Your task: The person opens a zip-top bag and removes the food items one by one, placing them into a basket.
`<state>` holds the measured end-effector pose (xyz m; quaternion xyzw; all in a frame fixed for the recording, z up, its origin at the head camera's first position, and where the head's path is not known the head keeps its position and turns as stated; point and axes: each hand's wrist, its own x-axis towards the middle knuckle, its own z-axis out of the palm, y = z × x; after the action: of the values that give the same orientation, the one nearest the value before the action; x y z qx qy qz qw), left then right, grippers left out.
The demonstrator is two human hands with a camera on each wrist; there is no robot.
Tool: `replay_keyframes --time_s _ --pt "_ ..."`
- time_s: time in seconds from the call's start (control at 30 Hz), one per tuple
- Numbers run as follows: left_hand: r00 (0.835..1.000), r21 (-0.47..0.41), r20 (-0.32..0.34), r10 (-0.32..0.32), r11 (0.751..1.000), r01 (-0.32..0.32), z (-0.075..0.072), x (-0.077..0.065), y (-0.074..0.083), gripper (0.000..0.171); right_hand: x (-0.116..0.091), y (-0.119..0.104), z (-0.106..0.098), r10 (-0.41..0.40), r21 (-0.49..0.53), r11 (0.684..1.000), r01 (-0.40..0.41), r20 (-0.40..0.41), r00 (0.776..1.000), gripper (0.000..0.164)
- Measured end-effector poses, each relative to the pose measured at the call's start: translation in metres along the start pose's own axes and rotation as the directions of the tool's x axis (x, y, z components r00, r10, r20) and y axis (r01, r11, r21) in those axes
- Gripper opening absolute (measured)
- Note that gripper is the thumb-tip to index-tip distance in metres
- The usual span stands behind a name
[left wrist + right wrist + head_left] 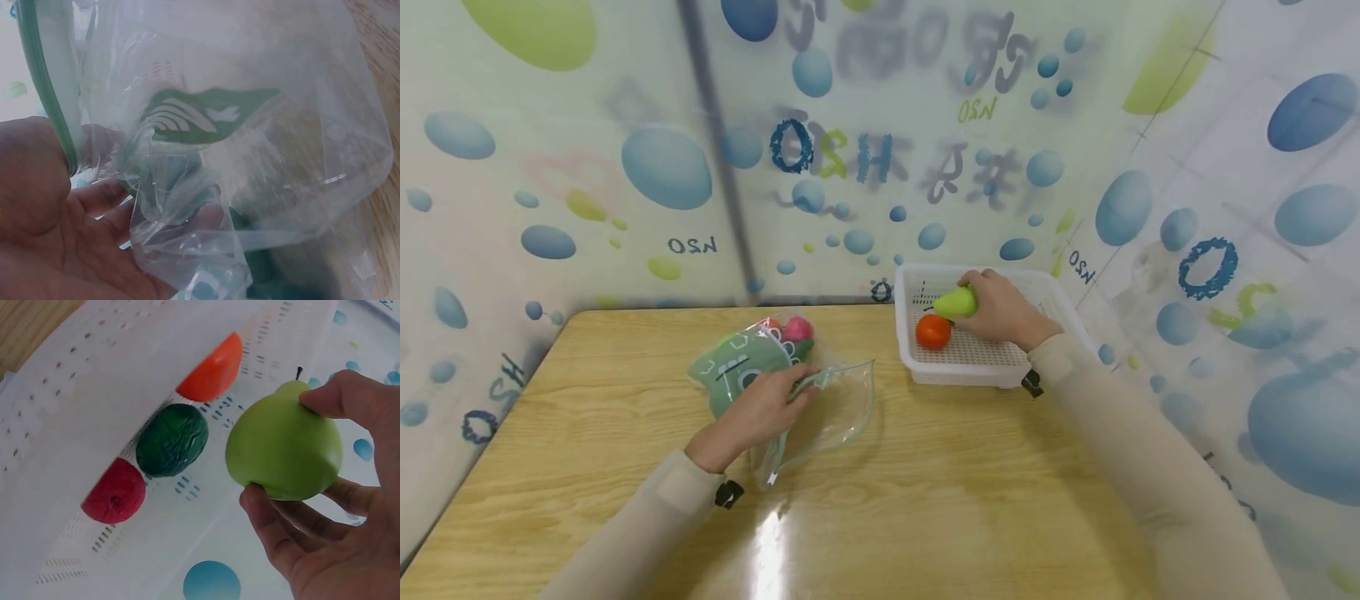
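Note:
My right hand [1000,308] holds a green pear [284,444] over a white plastic basket [962,375], thumb near its stem and fingers under its bottom. An orange-red tomato [933,332] lies in the basket below the pear. The right wrist view also shows a dark green wrinkled piece [172,440] and a dark red round piece [115,492] there, partly cut off by the basket wall. My left hand [760,412] grips the opening edge of a clear zip bag [838,412] with a green cartoon print. Inside the bag are a pink round piece [798,329] and other coloured pieces, partly hidden.
Both the bag and the basket are on a wooden table [925,492], the basket at the back right against the wall. A patterned wall covering [850,242] with blue bubbles stands behind and at the sides. Bare wood shows in front of the basket.

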<state>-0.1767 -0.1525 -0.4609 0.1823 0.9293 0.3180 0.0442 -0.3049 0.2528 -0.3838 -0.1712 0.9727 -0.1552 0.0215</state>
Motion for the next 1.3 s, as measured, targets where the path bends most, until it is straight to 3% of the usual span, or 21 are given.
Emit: replay_keyframes --time_s 0.4,0.87,1.0,1.13,1.3 --pt "1.0 0.006 -0.014 0.016 1.0 -0.016 0.0 0.0 -0.001 0.041 0.006 0.016 -0.003 0.072 -0.052 0.997 -0.064 0.169 0.983 0.052" --pt "1.0 -0.002 -0.008 0.004 1.0 -0.004 0.001 0.001 -0.004 0.041 0.011 0.02 -0.004 0.111 -0.077 0.993 -0.094 0.27 0.956 0.041" --pt "1.0 0.005 -0.012 0.001 1.0 -0.001 0.002 0.001 -0.003 0.041 0.015 0.026 -0.002 0.135 -0.079 0.99 -0.118 0.275 0.952 0.053" --pt "1.0 0.012 -0.014 0.001 1.0 0.0 0.002 0.002 -0.002 0.041 0.02 0.039 0.005 0.103 -0.084 0.993 -0.086 0.229 0.968 0.061" --pt "1.0 0.014 -0.006 0.002 1.0 -0.001 0.001 0.001 -0.001 0.042 0.009 0.022 -0.002 0.074 -0.078 0.995 -0.061 0.182 0.98 0.055"
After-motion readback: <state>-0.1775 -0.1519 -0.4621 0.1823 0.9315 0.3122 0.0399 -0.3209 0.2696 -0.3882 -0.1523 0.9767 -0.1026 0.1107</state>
